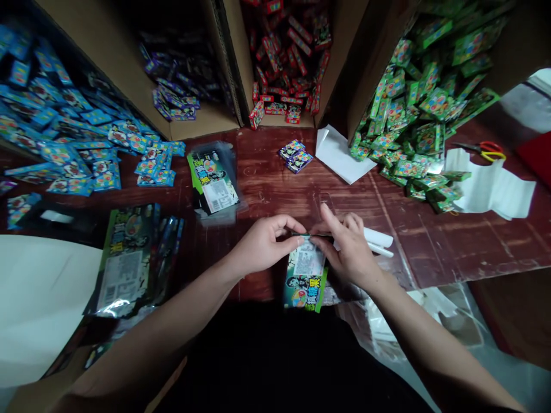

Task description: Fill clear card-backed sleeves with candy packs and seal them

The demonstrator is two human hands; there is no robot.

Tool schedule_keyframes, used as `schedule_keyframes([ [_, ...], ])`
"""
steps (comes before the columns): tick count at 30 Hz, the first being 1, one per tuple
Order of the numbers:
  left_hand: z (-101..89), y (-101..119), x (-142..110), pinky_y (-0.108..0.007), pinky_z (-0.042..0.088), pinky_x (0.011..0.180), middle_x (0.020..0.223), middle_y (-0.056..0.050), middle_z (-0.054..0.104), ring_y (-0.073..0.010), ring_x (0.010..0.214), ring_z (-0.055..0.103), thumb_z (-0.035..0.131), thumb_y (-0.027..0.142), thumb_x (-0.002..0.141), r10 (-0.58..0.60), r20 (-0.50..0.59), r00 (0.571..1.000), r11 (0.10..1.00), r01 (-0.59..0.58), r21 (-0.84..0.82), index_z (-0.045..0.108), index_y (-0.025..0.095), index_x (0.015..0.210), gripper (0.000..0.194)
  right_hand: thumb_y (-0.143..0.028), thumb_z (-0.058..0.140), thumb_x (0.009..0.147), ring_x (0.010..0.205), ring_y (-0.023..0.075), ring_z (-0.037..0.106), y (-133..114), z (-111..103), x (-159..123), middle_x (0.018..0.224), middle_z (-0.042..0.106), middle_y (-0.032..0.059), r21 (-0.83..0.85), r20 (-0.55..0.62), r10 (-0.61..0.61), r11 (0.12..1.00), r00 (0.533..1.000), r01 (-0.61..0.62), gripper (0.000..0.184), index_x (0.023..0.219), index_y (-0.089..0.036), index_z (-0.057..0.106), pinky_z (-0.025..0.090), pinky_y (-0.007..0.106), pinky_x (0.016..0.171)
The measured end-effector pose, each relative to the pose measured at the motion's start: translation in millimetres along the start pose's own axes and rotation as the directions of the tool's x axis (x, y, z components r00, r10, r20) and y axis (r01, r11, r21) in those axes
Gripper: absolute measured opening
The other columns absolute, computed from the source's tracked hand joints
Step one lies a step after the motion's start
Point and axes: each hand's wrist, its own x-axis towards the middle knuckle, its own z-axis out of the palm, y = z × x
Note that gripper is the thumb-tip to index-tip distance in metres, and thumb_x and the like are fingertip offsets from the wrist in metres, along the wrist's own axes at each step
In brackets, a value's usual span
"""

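Between my hands, close to my body at the table's front, is a green and black printed candy bag [306, 275] with a white label, its printing upside down to me. My left hand [269, 241] pinches the bag's far edge between thumb and fingers. On the same edge, my right hand [346, 246] grips the right part with its thumb and a curled finger. What lies inside the bag cannot be made out. Just beyond my hands lie a few small purple candy boxes [295, 156]. A stack of flat bags [215, 180] rests to the left.
Cardboard cartons at the back hold blue packets [64, 115], purple boxes [176, 97], red boxes [288, 69] and green boxes [422, 115]. Filled bags [129, 258] lie at left. White paper [344, 155], scissors [484, 150] and a paper roll [379, 238] are to the right.
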Motion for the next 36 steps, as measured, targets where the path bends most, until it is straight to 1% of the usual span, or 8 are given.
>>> schedule_keyframes([
  [6,-14.9,-2,-16,-0.031,0.057,0.082,0.105,-0.007,0.071,-0.0192,0.095,0.068,0.082,0.022,0.074,0.005,-0.068,0.998,0.999,-0.009,-0.047,0.066,0.017,0.106,0.036,-0.033,0.058,0.097,0.123,0.0283,0.054,-2,3,-4,0.138,0.059,0.0093,0.261,0.012,0.178,0.949,0.984,-0.175,0.078,0.16,-0.034,0.013,0.041,0.054,0.105],
  [9,-38.8,0,-33,-0.031,0.059,0.08,0.12,-0.008,0.068,-0.0221,0.106,0.067,0.079,0.026,0.079,0.008,-0.392,0.92,0.991,-0.06,-0.123,0.064,0.022,0.12,0.044,-0.036,0.063,0.094,0.133,0.0277,0.049,-5,8,-16,0.149,0.046,0.0105,0.51,-0.277,0.445,0.819,0.852,-0.262,0.077,0.158,-0.036,0.02,0.044,0.052,0.108],
  [12,-43.5,-3,-52,-0.03,0.062,0.074,0.133,-0.003,0.062,-0.0214,0.107,0.067,0.077,0.029,0.081,-0.059,-0.606,0.794,0.933,-0.172,-0.316,0.048,0.036,0.141,0.067,-0.037,0.067,0.09,0.126,0.025,0.057,-18,20,-21,0.146,0.046,0.009,0.749,-0.233,0.63,0.602,0.741,-0.276,0.078,0.155,-0.04,0.023,0.053,0.047,0.1],
  [17,-14.3,-20,-75,-0.034,0.061,0.082,0.126,-0.002,0.064,-0.0208,0.108,0.067,0.074,0.029,0.085,-0.112,-0.523,0.845,0.941,-0.08,-0.329,0.038,0.042,0.146,0.072,-0.031,0.075,0.084,0.111,0.0197,0.063,-29,29,-1,0.122,0.059,0.0048,0.851,-0.277,0.724,0.49,0.632,-0.189,0.083,0.152,-0.039,0.026,0.059,0.037,0.089],
  [20,-10.7,-22,-68,-0.033,0.059,0.087,0.116,-0.005,0.065,-0.022,0.108,0.067,0.078,0.03,0.081,-0.022,-0.407,0.913,0.996,-0.014,-0.086,0.061,0.024,0.11,0.034,-0.027,0.075,0.084,0.113,0.0203,0.062,-12,16,10,0.122,0.061,0.0055,0.818,-0.223,0.614,0.54,0.757,-0.198,0.085,0.152,-0.038,0.025,0.058,0.036,0.09],
  [23,-10.6,-16,-46,-0.03,0.06,0.08,0.125,-0.008,0.06,-0.0204,0.102,0.068,0.078,0.032,0.08,0.043,-0.295,0.954,0.998,-0.054,-0.031,0.058,0.022,0.11,0.037,-0.027,0.077,0.083,0.116,0.0217,0.06,2,11,11,0.133,0.055,0.0084,0.771,-0.081,0.408,0.604,0.909,-0.202,0.088,0.152,-0.038,0.024,0.058,0.037,0.089],
  [28,-0.9,-24,-26,-0.02,0.055,0.056,0.114,-0.007,0.062,-0.016,0.087,0.067,0.07,0.033,0.087,0.018,-0.18,0.983,0.995,-0.036,-0.095,0.05,0.025,0.133,0.05,-0.031,0.075,0.084,0.096,0.0177,0.065,-7,39,-7,0.134,0.047,0.0075,0.718,-0.209,0.525,0.655,0.825,-0.235,0.073,0.143,-0.038,0.034,0.06,0.035,0.082],
  [36,-0.7,-40,-28,-0.034,0.053,0.091,0.109,-0.006,0.068,-0.0181,0.099,0.066,0.063,0.029,0.093,0.007,-0.062,0.998,0.997,-0.002,0.073,0.065,0.019,0.109,0.02,-0.032,0.072,0.088,0.094,0.0168,0.066,-5,52,-37,0.102,0.067,0.0017,0.799,0.049,0.562,0.473,0.825,-0.37,0.066,0.148,-0.032,0.043,0.056,0.036,0.09],
])
